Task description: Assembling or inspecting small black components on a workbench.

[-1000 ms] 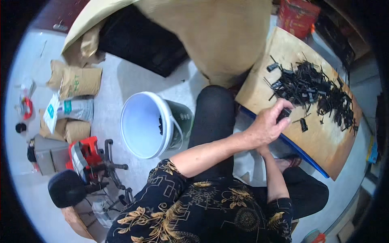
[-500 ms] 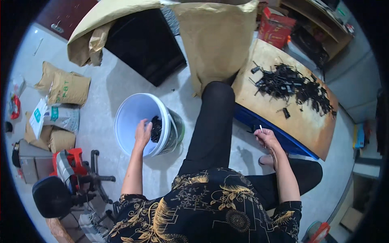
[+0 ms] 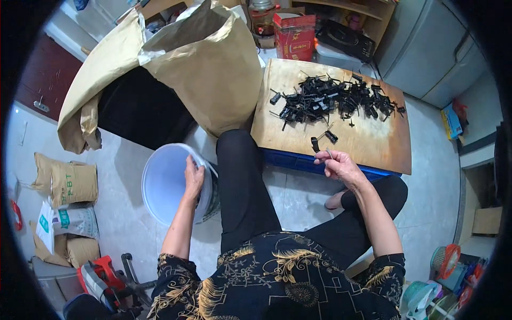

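Observation:
My right hand (image 3: pixel 341 168) is at the front edge of a wooden board (image 3: pixel 368 154), its fingers pinched on a thin pale stick-like tool (image 3: pixel 329 154). A curved black plastic piece (image 3: pixel 314 144) is at its fingertips; whether they grip it is unclear. Another small black part (image 3: pixel 331 136) lies just beyond. Farther back on the board spreads a heap of black plastic parts (image 3: pixel 320 98) with thin stems. My left hand (image 3: pixel 193 178) reaches over the right side of a white bucket (image 3: pixel 154 205), fingers extended, with nothing visible in them. The bucket's right inner side is partly hidden by that hand.
A large open brown paper sack (image 3: pixel 213 74) stands beyond my knee, beside a black panel-like shape (image 3: pixel 141 114). Filled sacks (image 3: pixel 66 178) lie at the left, near a red and grey machine (image 3: pixel 104 280). A red box (image 3: pixel 294 37) stands behind the board.
The view has swung right and toward the board. My right hand has moved forward to the board's edge, beside the black pieces. My left hand remains at the bucket, where the black parts no longer show.

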### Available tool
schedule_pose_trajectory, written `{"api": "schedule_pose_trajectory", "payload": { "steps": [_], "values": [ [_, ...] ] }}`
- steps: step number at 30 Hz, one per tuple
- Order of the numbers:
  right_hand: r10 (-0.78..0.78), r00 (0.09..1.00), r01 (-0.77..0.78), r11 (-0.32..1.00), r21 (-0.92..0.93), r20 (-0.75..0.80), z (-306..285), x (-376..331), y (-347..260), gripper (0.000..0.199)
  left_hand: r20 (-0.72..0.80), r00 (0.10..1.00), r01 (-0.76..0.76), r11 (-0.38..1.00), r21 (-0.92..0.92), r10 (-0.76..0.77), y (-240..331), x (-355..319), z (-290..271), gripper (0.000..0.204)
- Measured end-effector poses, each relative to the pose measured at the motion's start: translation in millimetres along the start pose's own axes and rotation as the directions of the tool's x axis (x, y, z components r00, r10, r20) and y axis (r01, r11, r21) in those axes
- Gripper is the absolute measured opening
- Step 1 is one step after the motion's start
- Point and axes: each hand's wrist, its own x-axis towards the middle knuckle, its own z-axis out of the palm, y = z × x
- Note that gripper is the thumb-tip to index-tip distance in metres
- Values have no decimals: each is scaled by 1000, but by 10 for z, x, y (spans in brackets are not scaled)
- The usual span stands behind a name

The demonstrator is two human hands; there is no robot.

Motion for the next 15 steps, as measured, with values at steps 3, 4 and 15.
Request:
{"api": "schedule_pose_trajectory", "payload": {
  "steps": [3,4,15],
  "values": [
    [-52,998,51,998,-36,-30,-56,7,43,26,49,994,-93,993,-68,96,335,267,176,55],
    [-54,998,53,998,-31,-43,-53,10,41,26,81,991,-102,994,-34,105,366,355,178,54],
    [-192,979,200,972,120,-73,-147,113,-247,21,-59,968,-252,946,-203,245,1711,420,82,32]
  ]
}}
